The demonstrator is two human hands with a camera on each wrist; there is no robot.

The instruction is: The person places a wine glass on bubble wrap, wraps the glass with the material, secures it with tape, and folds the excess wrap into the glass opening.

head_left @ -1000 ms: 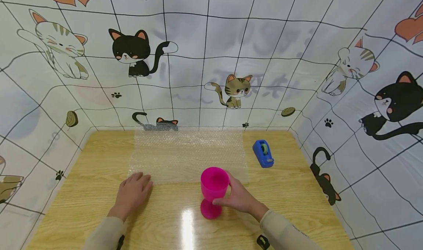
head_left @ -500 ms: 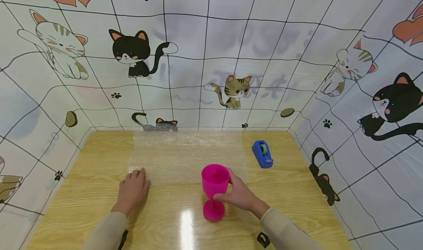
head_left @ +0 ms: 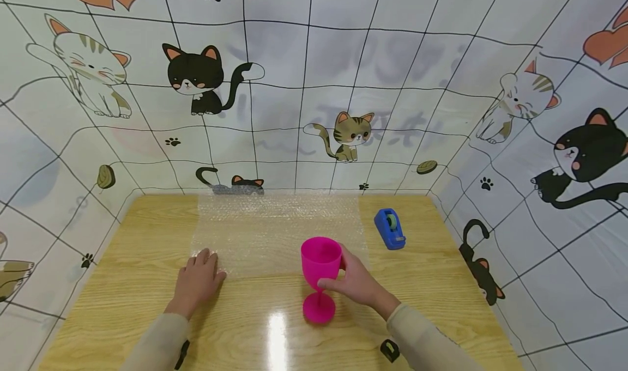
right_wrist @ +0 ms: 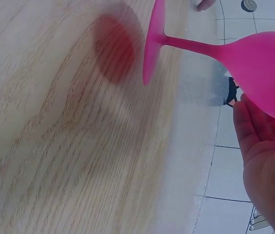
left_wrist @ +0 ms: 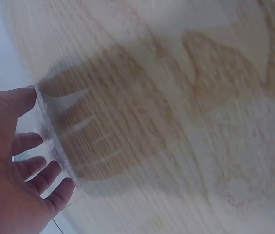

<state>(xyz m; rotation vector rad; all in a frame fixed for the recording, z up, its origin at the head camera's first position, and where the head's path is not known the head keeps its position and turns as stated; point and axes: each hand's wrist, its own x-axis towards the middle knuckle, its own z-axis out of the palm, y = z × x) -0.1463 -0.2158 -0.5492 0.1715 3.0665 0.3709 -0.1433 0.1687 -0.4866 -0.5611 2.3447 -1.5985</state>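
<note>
My right hand (head_left: 357, 285) grips a pink plastic goblet (head_left: 319, 265) by its bowl, fingers round the far side and thumb near the stem. In the right wrist view the goblet's foot (right_wrist: 153, 46) hangs just above the table, its reflection beneath. Part of the bowl runs out of that frame. My left hand (head_left: 197, 283) lies palm down at the near left corner of a clear bubble wrap sheet (head_left: 275, 224). Its relaxed fingers touch the sheet's edge, as the left wrist view shows the hand (left_wrist: 15, 161) there too.
A blue tape dispenser (head_left: 390, 229) with a roll stands right of the bubble wrap. The wooden table (head_left: 235, 327) meets cat-printed cloth walls (head_left: 275, 104) at the back and sides. Black straps show by both sleeves.
The goblet in my right hand has risen slightly and shifted a little to the right. My left hand has moved slightly forward at the wrap's corner, its fingers pointing more ahead.
</note>
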